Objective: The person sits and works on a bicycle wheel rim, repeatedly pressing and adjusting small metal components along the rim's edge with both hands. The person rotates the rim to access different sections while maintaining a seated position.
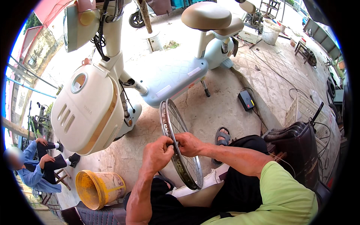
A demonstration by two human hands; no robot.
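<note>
A bare wheel rim [183, 169] with thin spokes stands on edge in front of me, near my knees, without a tyre. Dirt or rust darkens its outer channel. My left hand [158, 154] is closed in a pinch against the outer channel; whatever sits between its fingertips is hidden. From the other side, my right hand [189, 144] grips the rim at its side, close to the spokes, with curled fingers. Both hands nearly meet at the rim's middle height. Under the lower end of the rim, a pale cloth or board [198, 189] lies across my lap.
A pale blue and cream electric scooter [172, 75] stands ahead. A yellow-stained bucket [98, 189] lies tipped at left, near a seated person [37, 165]. A black box with a cable [246, 100] rests on the concrete; a white crate [305, 110] and dark bag [296, 146] stand right.
</note>
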